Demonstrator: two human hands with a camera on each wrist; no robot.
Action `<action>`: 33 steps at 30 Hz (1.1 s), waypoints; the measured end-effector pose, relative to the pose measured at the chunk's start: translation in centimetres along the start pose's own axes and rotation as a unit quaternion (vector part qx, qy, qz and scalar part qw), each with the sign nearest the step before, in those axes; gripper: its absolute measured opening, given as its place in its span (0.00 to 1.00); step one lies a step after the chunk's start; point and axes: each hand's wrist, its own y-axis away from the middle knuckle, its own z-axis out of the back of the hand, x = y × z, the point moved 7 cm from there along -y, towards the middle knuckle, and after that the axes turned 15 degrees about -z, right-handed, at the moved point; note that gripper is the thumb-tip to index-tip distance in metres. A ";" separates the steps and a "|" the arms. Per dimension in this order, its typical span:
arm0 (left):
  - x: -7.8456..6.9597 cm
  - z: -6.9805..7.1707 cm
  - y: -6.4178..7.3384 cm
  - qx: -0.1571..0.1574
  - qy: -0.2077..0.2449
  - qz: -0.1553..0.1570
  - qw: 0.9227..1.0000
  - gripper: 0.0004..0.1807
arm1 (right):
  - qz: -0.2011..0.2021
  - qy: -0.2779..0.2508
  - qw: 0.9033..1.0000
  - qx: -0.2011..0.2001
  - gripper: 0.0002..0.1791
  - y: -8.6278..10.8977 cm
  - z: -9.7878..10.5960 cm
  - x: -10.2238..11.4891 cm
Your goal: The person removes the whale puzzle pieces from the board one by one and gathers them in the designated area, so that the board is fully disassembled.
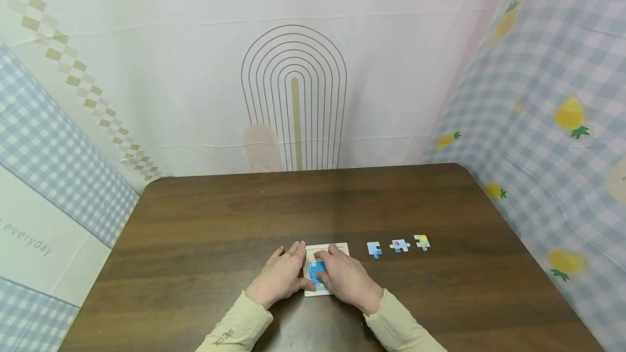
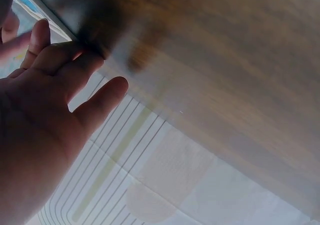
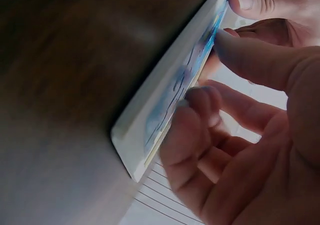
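The puzzle tray [image 1: 344,247] lies flat near the front middle of the worktop [image 1: 235,221], between the person's two hands. From the head view I see a shallow pale frame with blue pictured pieces [image 1: 317,271] inside; the hands hide too much for me to count them. The left hand [image 1: 280,278] lies along the tray's left side, fingers extended and thumb by its lower edge, gripping nothing that I can see. The right hand [image 1: 349,278] comes over the right side, bent fingers and thumb on the picture, tips apart; whether they pinch a piece I cannot tell. To the right, three loose pieces stand in a row, separate from each other: a blue one [image 1: 374,249], a blue one with a pink swirl [image 1: 400,245] and one partly yellow [image 1: 421,241]. Printed cloth [image 1: 195,96] hangs behind the worktop.

From the left wrist, the left hand's fingers reach toward the tray's edge, one spread away from the others; only a corner of the tray shows.

From the right wrist, the tray runs slantwise, its pale rim around a blue picture with dark lines. The right thumb touches the blue, and the left thumb sits at the far end.
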 end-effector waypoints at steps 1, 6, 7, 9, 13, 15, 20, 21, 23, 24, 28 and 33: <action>0.0 0.0 0.0 -0.001 -0.001 0.000 1.000 0.50 | 0.001 0.004 1.000 0.002 0.19 0.0 0.0 0.0; 0.1 -0.1 0.0 -0.003 0.001 0.000 1.000 0.50 | 0.004 0.011 1.000 0.002 0.15 0.0 0.0 0.1; 0.2 -0.1 0.0 -0.003 0.001 0.000 1.000 0.50 | 0.004 0.011 1.000 0.001 0.15 0.0 0.0 0.1; 0.2 -0.1 0.0 -0.004 0.002 0.000 1.000 0.49 | 0.002 0.008 1.000 0.001 0.14 -0.1 -0.1 0.0; 0.2 -0.1 0.0 -0.006 0.003 0.001 1.000 0.49 | 0.003 0.004 1.000 0.004 0.13 -0.2 -0.2 0.0; 0.2 -0.1 0.0 -0.006 0.005 0.001 1.000 0.49 | 0.003 0.001 1.000 0.008 0.13 -0.3 -0.3 0.0; 0.1 -0.1 0.0 -0.006 0.001 -0.003 1.000 0.49 | -0.003 -0.011 1.000 0.027 0.14 -0.6 -0.3 -0.2; 0.1 -0.1 0.0 -0.006 0.000 -0.003 1.000 0.49 | -0.004 -0.014 0.999 0.031 0.14 -0.7 -0.4 -0.2; 0.1 -0.1 0.0 -0.006 -0.002 -0.003 1.000 0.49 | -0.005 -0.017 0.999 0.035 0.14 -0.8 -0.3 -0.2; 0.1 -0.1 0.0 -0.006 -0.004 -0.003 1.000 0.49 | -0.005 -0.020 0.999 0.037 0.14 -0.9 -0.3 -0.2; 0.1 -0.1 0.0 -0.004 -0.006 -0.003 1.000 0.49 | -0.006 -0.013 0.999 0.042 0.14 -1.0 -0.1 -0.2; 0.1 -0.1 0.0 -0.002 0.001 0.001 1.000 0.49 | -0.016 -0.004 0.998 0.052 0.14 -1.2 0.0 -0.2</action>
